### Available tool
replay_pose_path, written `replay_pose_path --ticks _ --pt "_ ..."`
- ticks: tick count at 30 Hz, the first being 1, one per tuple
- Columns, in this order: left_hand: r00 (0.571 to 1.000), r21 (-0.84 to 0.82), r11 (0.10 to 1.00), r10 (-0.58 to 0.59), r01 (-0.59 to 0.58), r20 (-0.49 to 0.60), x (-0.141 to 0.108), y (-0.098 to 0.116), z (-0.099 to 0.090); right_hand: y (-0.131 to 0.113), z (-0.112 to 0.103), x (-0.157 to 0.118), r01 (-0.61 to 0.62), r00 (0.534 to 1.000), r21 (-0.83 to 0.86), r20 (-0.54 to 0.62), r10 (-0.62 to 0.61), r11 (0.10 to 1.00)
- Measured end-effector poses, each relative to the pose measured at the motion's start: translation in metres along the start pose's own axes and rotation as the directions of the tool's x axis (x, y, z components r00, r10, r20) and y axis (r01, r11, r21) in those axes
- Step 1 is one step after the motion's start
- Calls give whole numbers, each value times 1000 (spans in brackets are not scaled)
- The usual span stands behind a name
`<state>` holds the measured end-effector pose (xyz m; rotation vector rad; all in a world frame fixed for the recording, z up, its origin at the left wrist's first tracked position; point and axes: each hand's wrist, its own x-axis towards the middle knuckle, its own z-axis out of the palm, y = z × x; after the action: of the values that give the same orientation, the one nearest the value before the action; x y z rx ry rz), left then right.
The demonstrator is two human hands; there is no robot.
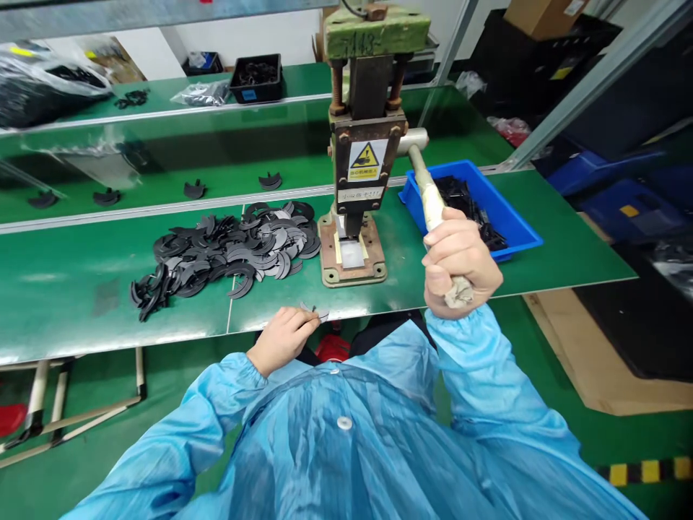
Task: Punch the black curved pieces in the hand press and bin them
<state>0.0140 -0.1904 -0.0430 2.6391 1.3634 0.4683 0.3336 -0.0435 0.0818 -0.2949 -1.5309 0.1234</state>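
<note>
My right hand is wrapped round the taped lever handle of a hand press, to the right of its column. At the table's front edge, my left hand has its fingers closed on a small curved dark plastic part, mostly hidden under the fingertips. The press ram stands over a base plate with a pale block in its middle. Left of the press lies a heap of black and grey curved plastic parts.
A blue bin of black parts stands right of the press. Several curved parts sit in a row along the conveyor behind the bench. A black box and a plastic bag stand on the back shelf.
</note>
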Motion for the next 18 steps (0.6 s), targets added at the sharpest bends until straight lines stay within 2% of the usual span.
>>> replay_pose_path --ticks 3,7,10,13,15,17,18 --pt "999 -13 999 46 -46 7 0 -4 -2 0 -1 0 5 1000 -4 13 -5 1000" --pt "998 3 998 59 -59 -21 14 -17 -17 2 1 -2 19 1000 -1 -6 -19 1000" --pt "999 20 999 -36 37 -30 35 -28 -34 4 3 -3 20 999 -3 -38 -20 1000" --pt "975 -90 976 -207 200 -76 62 -36 -51 3 3 -3 14 999 -17 -29 -14 1000" --pt "922 -264 900 -378 346 -80 84 -40 -57 2 3 -3 6 1000 -27 -26 -6 1000" --pt "857 -490 745 -515 452 9 109 -42 -57 0 4 -3 -15 999 -30 -42 13 999" --pt "834 -596 648 -547 475 70 122 -43 -54 0 4 -3 -24 999 -28 -47 23 999"
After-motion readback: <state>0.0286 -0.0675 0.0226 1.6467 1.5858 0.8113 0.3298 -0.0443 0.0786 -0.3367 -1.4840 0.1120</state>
